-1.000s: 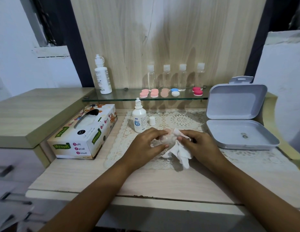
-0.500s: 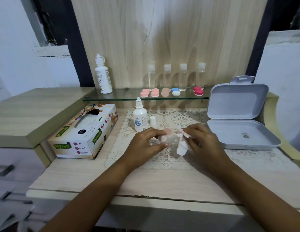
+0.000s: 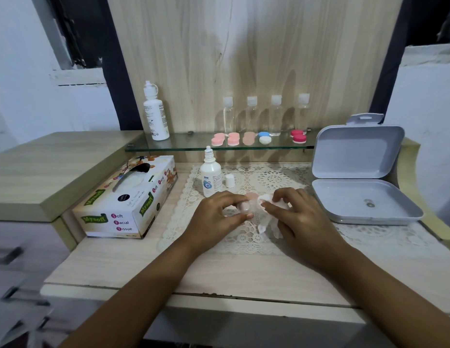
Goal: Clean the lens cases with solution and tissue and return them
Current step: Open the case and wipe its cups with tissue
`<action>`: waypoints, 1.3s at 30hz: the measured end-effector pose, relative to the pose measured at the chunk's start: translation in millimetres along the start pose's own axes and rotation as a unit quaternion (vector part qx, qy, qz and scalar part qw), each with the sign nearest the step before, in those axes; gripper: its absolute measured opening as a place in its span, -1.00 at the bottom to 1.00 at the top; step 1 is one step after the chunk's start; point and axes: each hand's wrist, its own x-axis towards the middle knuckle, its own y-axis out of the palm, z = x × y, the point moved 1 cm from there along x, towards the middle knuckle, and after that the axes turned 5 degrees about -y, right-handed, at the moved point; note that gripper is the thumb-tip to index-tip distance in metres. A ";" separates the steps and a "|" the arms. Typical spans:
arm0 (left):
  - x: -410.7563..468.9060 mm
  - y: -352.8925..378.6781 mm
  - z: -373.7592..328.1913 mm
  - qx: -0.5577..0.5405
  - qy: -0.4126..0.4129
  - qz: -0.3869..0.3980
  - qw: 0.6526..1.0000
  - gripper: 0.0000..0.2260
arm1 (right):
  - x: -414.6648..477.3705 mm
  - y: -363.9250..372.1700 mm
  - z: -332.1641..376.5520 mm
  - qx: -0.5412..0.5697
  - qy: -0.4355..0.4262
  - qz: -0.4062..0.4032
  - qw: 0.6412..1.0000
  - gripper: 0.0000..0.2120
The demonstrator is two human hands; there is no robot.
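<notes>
Left hand [image 3: 215,217] curled on lens case [image 3: 251,196], right hand [image 3: 300,218] on tissue [image 3: 266,224].

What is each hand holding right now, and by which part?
The left hand pinches the pale lens case at its left end; the right hand grips the tissue by its top, pressed to the case.

Head camera looks down, close over the desk [image 3: 219,272].

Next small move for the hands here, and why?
Likely rub the tissue round the lens case: the left hand pinches the case, the right hand presses tissue against it, and it is not yet on the glass shelf.
</notes>
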 end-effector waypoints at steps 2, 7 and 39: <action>-0.3 -0.7 -0.3 -0.001 0.003 0.003 1.000 -0.72 | -1.8 1.0 -0.9 -0.002 -0.013 0.005 1.000 -0.65; -0.4 -1.4 -0.4 -0.005 -0.002 0.005 1.000 -0.72 | -2.5 1.1 -3.2 0.013 -0.013 -0.003 1.000 -0.65; 0.9 1.9 -3.1 0.037 0.056 0.022 0.998 -0.74 | 6.0 7.3 11.1 -0.016 -0.046 -0.007 0.999 -0.69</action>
